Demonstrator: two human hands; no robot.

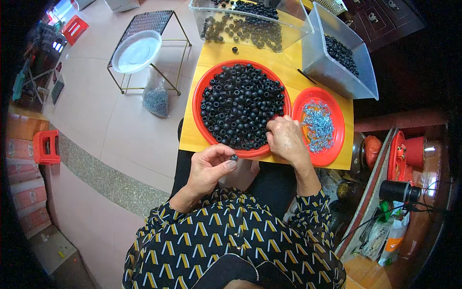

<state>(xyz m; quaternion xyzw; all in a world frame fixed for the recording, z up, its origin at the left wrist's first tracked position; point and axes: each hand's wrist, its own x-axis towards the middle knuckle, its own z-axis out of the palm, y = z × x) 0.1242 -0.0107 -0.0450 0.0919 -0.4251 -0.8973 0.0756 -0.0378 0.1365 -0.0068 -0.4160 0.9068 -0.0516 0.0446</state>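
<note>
My left hand [210, 167] is closed just in front of the wide red tray [196, 107], pinching one small black bead-like piece [234, 157] between thumb and fingertips. The tray is heaped with black round pieces [240, 103], many showing a hole. At the tray's right rim my right hand [287, 139] has its fingers bent together over the pieces; what lies between the fingertips is hidden. Beside that hand sits a smaller red plate [340, 126] holding a pile of small shiny silvery-blue pieces [317, 127].
A clear bin [288, 21] and a tall translucent bin [317, 62], both with black pieces, stand on the yellow board [190, 137]. One loose black piece [235, 49] and a thin dark stick [306, 77] lie there. Left: a wicker stool [144, 24] bearing a white basin [138, 52].
</note>
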